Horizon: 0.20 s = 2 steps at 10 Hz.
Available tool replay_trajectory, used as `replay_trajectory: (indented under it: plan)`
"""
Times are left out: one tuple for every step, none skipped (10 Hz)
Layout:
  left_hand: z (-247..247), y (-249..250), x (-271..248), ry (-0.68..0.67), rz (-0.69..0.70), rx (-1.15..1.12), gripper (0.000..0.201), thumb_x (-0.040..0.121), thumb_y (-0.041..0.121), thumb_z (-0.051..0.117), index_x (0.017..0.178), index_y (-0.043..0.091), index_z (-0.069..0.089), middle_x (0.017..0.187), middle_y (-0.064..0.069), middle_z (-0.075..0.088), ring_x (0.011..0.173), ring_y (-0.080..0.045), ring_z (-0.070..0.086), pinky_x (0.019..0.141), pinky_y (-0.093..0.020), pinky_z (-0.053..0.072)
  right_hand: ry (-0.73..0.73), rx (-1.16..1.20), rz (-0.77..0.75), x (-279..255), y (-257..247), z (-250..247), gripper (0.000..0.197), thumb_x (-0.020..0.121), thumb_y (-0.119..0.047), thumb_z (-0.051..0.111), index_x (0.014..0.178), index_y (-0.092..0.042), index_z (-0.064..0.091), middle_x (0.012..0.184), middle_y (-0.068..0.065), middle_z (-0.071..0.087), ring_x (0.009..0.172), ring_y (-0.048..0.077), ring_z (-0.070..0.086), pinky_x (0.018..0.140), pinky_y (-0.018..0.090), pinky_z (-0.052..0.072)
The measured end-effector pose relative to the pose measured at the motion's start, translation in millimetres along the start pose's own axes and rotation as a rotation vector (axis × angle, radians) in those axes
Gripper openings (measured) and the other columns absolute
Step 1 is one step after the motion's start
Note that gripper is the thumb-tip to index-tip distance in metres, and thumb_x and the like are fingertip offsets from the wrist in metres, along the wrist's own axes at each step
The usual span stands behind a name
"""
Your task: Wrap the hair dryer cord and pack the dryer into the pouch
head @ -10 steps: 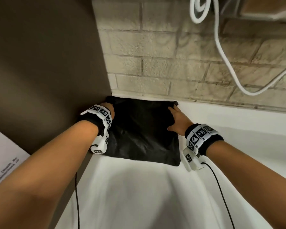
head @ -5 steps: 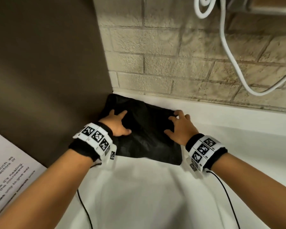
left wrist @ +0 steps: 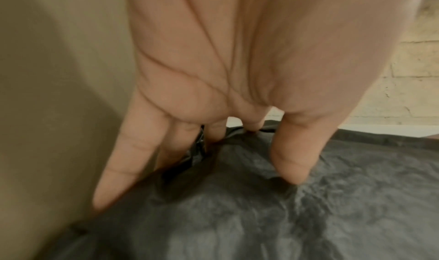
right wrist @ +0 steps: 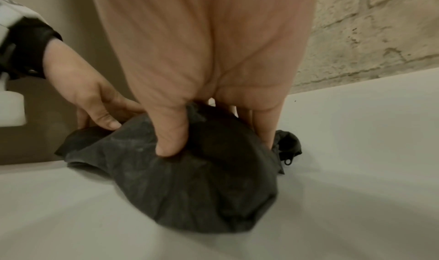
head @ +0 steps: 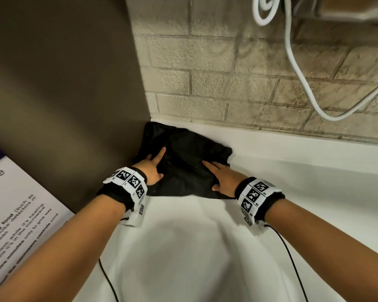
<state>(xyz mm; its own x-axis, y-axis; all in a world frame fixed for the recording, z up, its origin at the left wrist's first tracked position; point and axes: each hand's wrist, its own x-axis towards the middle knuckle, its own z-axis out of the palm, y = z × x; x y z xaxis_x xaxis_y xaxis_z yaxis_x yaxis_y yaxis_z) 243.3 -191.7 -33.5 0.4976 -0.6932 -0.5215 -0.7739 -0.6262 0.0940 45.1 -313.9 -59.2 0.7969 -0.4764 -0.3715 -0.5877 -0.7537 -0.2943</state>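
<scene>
A black fabric pouch (head: 183, 162) lies bunched on the white counter (head: 205, 247), pushed into the corner. It bulges; whatever is inside is hidden, and no dryer shows. My left hand (head: 156, 165) rests on its left side by the brown panel, with fairly straight fingers (left wrist: 114, 179) and the thumb tip pressing the cloth (left wrist: 285, 217). My right hand (head: 216, 175) grips the pouch's right part. Seen from the right wrist, its thumb (right wrist: 171, 132) digs into the bulging pouch (right wrist: 202, 189), with the other fingers down its far side. A small black pull (right wrist: 287, 161) hangs at the pouch's right end.
A brown panel (head: 63, 83) closes off the left and a pale brick wall (head: 227, 73) stands behind. A white cord (head: 297, 68) loops down the wall at upper right. A printed sign (head: 13, 210) sits at the lower left. Thin black wrist cables (head: 292, 258) trail over the counter.
The pouch lay flat a second ago and is now bunched up. Both hands have slid inward from its outer edges onto its top and sides, and my right hand has gathered the cloth.
</scene>
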Motion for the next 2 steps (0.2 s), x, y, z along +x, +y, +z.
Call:
replay_trajectory:
  plan:
    - [3.4,-4.6,-2.0,0.035,0.035,-0.033,0.085,0.091,0.030,0.049,0.141,0.036,-0.019,0.157,-0.010,0.001,0.142,-0.031,0.015,0.116,-0.039,0.020,0.044,0.010,0.010,-8.0,-0.3,1.0,0.073,0.090,-0.021,0.052,0.146,-0.024,0.005,0.156,0.007,0.008,0.141,0.030,0.018,0.114,0.037,0.022]
    - [6.3,-6.3,-11.3,0.087,0.057,-0.099,0.083,0.089,0.029,0.053,0.144,0.034,-0.008,0.157,-0.008,0.002,0.142,-0.031,0.016,0.116,-0.036,0.021,0.096,0.037,0.010,-25.4,-3.0,2.0,0.068,0.089,-0.021,0.053,0.146,-0.019,0.014,0.154,0.009,0.013,0.139,0.030,0.022,0.114,0.035,0.024]
